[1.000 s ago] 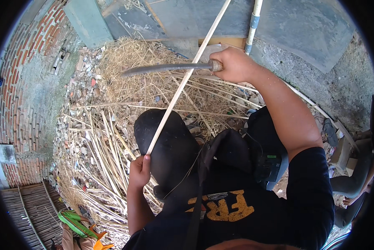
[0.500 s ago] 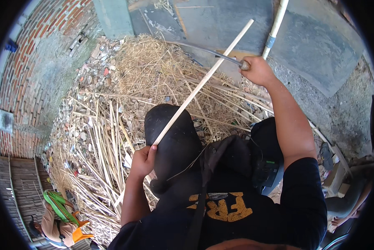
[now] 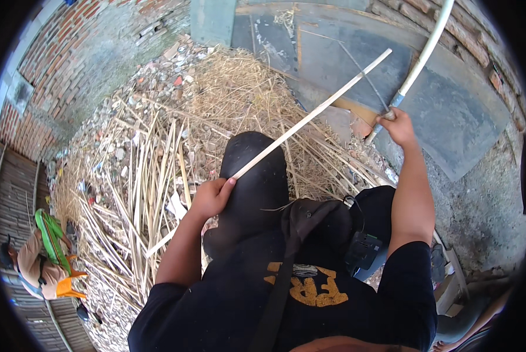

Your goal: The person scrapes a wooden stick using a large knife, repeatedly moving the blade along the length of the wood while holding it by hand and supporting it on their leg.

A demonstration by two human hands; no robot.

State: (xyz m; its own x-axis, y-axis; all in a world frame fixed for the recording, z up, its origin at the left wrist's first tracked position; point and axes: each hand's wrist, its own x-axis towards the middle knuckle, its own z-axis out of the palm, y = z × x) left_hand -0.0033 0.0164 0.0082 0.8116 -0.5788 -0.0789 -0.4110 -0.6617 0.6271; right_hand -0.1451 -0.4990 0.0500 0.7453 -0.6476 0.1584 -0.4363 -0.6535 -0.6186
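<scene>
My left hand (image 3: 210,198) is closed round a long pale strip of bamboo or wood (image 3: 310,115), its thumb lying along the top. The strip slants up and right over my black-clad knee (image 3: 254,149), and its lower end sticks out behind my left forearm. At the upper right my right hand (image 3: 399,127) grips the short handle of a long, thin-bladed knife (image 3: 374,87). The blade points up and left and crosses the strip near its far end. Whether blade and strip touch, I cannot tell.
Loose strips (image 3: 140,199) and dry shavings (image 3: 233,88) cover the rubble ground. A pale pipe (image 3: 424,56) leans beside my right hand, before grey sheets (image 3: 450,111). A brick wall (image 3: 69,64) rises at left. Another person (image 3: 31,258) sits at lower left; someone's limbs (image 3: 468,320) show at lower right.
My right hand has drawn out to the right and lower, and the blade now stands steeper across the strip. The strip's far end has dipped to a flatter slant. The whole view has shifted.
</scene>
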